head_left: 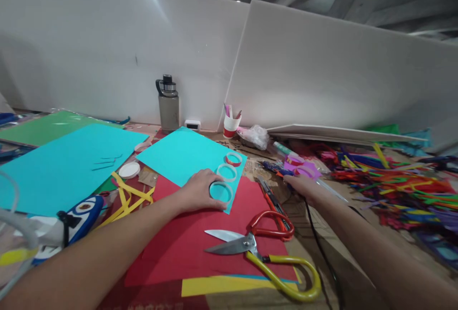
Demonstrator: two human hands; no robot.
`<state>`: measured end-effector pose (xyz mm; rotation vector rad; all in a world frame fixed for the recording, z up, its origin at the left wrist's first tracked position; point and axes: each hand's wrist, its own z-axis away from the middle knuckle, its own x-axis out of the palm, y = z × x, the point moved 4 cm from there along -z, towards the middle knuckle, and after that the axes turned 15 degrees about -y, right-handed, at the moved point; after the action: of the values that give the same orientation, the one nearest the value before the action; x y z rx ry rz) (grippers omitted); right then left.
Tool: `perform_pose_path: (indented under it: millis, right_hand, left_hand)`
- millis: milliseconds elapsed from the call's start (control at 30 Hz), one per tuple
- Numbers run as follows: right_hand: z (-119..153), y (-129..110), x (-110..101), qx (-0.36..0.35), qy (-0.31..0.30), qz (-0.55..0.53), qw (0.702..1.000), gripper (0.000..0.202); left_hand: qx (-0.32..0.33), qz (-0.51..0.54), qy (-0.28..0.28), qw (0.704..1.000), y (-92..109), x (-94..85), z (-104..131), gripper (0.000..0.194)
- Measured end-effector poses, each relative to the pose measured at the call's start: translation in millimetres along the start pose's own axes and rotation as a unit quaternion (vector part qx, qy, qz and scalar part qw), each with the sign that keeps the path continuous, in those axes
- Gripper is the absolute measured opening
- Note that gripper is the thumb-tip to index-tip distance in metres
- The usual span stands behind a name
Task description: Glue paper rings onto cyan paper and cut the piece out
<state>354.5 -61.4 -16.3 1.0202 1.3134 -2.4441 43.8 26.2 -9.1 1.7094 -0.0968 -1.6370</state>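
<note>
My left hand [201, 191] curves its fingers and thumb around the nearest white ring [221, 184], which stands on a turquoise sheet [182, 152]. Two more rings, a white one [226, 172] and a red and white one [234, 159], line up behind it. My right hand [298, 185] reaches to the right of the sheets, at a dark tool [274, 167] with a black cord running from the hand's side; its fingers are mostly hidden. Between my forearms, large scissors [250, 241] with one red and one yellow handle lie open on red paper [171, 257].
A grey bottle [169, 109] and a paper cup [232, 125] with pens stand near the white wall panels. Colourful pipe cleaners [397, 186] pile up at the right. A blue and white iron [77, 224], yellow strips [125, 198] and a white lid [129, 170] lie left.
</note>
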Motion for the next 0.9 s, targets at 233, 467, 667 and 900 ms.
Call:
perform_pose_path:
  millis: [233,467,667,900]
  right_hand:
    - [18,-9,-11,-0.084,0.044,-0.164,0.982,0.017]
    - [47,-31,-4,-0.228,-0.032,-0.299,0.926,0.040]
    - [79,-50,20,-0.257,-0.141,-0.289,0.911,0.039]
    - [105,-63,28,-0.310,-0.102,0.040,0.945,0.034]
  left_hand:
    - [-0.001,0.007,0.005,1.000,0,0.4,0,0.068]
    - [0.001,0.016,0.005,1.000,3,-1.3,2,0.067]
    - [0.015,0.030,-0.006,0.999,5,-3.8,4,0.074]
    - [0.009,0.023,-0.002,1.000,3,-2.0,-1,0.064]
